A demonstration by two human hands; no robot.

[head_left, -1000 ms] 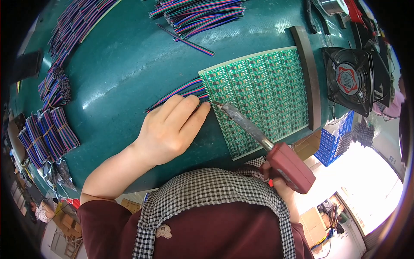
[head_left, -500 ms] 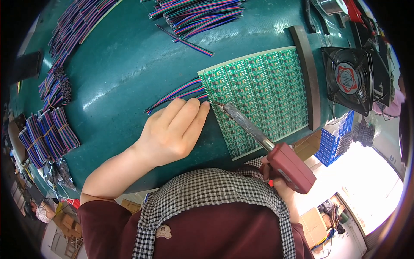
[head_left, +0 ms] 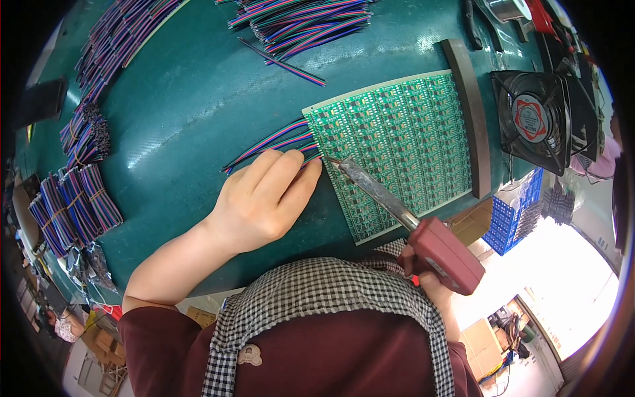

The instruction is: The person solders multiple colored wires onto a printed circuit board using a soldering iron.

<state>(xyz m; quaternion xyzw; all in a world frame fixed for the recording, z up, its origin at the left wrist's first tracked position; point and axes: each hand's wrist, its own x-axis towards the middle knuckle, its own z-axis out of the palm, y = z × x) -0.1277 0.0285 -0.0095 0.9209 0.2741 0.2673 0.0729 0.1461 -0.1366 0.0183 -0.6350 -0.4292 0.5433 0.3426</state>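
My left hand [head_left: 264, 202] lies flat on the teal mat [head_left: 185, 119], fingers pinning a striped ribbon cable [head_left: 271, 145] against the left edge of the green circuit panel [head_left: 403, 139]. My right hand [head_left: 430, 284] grips a red soldering iron [head_left: 397, 212], tip at that cable joint. A black fan [head_left: 536, 122] sits right of the panel; loose cable bundles [head_left: 297, 23] lie beyond.
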